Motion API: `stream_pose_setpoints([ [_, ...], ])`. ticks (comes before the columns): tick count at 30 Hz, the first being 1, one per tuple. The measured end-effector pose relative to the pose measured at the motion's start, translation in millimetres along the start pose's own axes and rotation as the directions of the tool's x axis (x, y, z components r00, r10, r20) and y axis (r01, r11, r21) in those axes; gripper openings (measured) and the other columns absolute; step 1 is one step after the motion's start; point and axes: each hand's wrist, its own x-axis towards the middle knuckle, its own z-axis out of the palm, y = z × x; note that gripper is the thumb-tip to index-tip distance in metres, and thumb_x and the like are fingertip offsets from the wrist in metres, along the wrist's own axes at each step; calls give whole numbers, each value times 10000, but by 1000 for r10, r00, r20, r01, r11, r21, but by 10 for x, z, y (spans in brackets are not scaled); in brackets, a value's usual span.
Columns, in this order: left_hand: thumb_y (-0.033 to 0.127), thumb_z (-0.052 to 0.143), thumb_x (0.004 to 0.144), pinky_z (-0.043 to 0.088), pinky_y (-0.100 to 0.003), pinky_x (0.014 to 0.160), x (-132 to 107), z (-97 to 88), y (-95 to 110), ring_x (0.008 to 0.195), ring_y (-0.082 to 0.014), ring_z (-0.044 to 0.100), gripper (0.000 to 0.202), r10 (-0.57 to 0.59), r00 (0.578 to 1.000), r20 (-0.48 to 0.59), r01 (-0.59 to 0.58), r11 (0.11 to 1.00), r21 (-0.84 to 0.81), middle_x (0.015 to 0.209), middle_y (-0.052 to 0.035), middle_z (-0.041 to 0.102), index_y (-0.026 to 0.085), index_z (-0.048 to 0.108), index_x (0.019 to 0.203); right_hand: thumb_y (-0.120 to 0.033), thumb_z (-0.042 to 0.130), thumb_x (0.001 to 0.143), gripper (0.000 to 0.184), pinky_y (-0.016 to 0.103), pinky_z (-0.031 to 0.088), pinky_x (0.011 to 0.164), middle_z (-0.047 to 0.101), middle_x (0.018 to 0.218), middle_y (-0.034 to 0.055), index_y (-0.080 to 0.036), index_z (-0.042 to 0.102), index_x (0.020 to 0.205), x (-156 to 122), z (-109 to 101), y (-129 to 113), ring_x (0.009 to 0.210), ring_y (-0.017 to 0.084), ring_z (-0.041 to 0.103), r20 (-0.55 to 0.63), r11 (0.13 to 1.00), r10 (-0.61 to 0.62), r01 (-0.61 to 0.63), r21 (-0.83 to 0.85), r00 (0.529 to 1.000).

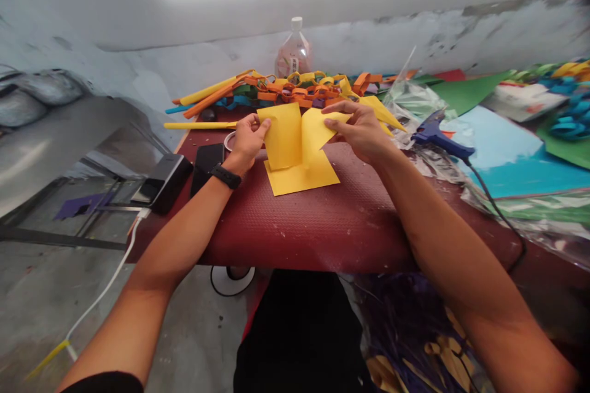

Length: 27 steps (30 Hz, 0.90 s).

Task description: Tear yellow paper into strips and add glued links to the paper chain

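A folded piece of yellow paper (282,135) stands raised above the dark red table, its two upper flaps spread apart. My left hand (250,140) pinches the left flap by its outer edge, thumb in front. With thumb and fingers, my right hand (357,129) grips the right flap, which bends towards me. Below the flaps, a flat yellow part (304,181) lies on the table; whether it joins the raised paper or is a separate sheet I cannot tell. Other yellow paper pieces (380,112) lie just behind my right hand.
Paper chains (299,93) and rolled paper sticks (207,93) lie at the back, before a plastic bottle (294,52). A blue glue gun (440,135) with its cord rests at right, beside coloured sheets (500,147). A phone (203,166) and a black box (166,181) are at left.
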Motion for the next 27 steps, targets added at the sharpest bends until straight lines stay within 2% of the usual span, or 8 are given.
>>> stream_pose_setpoints([
  [6,309,728,1068,536,-226,693,165,-65,-156,716,-122,684,259,227,969,-94,-223,974,51,819,1,706,203,579,884,-516,852,921,291,316,521,528,717,854,37,-262,743,1012,70,-21,139,680,176,640,-90,1000,-1,2,7,996],
  [10,374,732,1075,507,-212,687,226,-96,-213,723,-113,652,298,332,938,-100,-322,941,105,794,11,672,204,580,883,-528,850,937,293,326,566,588,704,882,40,-269,713,947,102,31,157,743,191,666,-150,997,-80,77,-23,985],
  [13,425,769,1053,447,-203,619,287,-144,-249,653,-98,573,380,361,920,-154,-342,930,135,730,35,592,211,536,842,-535,834,952,294,321,592,584,689,892,37,-273,702,943,110,30,134,745,190,666,-225,993,-115,103,-63,968],
  [16,488,782,1036,442,-204,606,342,-185,-273,631,-91,551,433,355,906,-231,-333,934,128,733,40,578,216,511,837,-554,828,947,310,310,611,541,679,869,21,-277,704,1010,77,2,71,660,161,632,-228,999,-50,44,-30,972],
  [19,564,771,1025,528,-214,689,336,-178,-255,721,-111,645,442,321,907,-273,-310,947,84,830,12,671,218,533,886,-542,891,879,421,324,658,545,690,829,-6,-294,713,1169,18,8,5,618,152,640,-73,998,55,-53,27,996],
  [21,602,785,999,582,-239,766,282,-145,-213,806,-139,706,450,292,918,-267,-289,956,50,902,-15,726,218,561,929,-477,946,813,506,343,680,562,727,860,1,-301,717,1229,-5,36,-7,657,174,684,5,996,72,-72,44,997],
  [24,588,875,908,641,-317,917,148,-79,-131,988,-205,780,475,219,965,-144,-224,975,-14,1048,-74,797,208,631,1054,-386,935,796,473,373,684,572,768,932,33,-290,731,1212,-1,77,26,727,215,726,-4,999,32,-32,43,999],
  [27,479,965,788,647,-384,1013,33,-23,-80,1107,-254,794,551,110,994,-6,-110,994,8,1179,-123,817,184,674,1151,-371,876,851,395,379,669,588,757,911,37,-288,744,1214,7,97,73,739,223,713,-59,999,-28,26,-47,998],
])
